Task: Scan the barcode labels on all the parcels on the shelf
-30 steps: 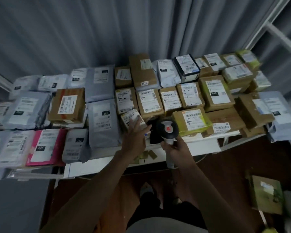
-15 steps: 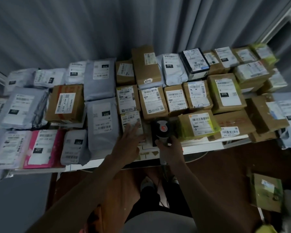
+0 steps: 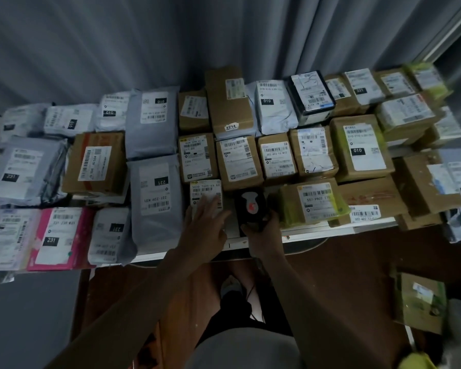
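Parcels crowd the shelf — boxes and mailers, labels up.

Near the shelf's front edge, about midway along, the left hand lies flat on a small labelled box, fingers straight and spread over the label's lower part. Just beside it the right hand grips a black scanner by the handle, fingers curled round it — its head, with a red mark on top, sits between that box and a yellow-taped box. At the front left corner lie a pink mailer and grey mailers. A grey curtain hangs behind the shelf's back edge.
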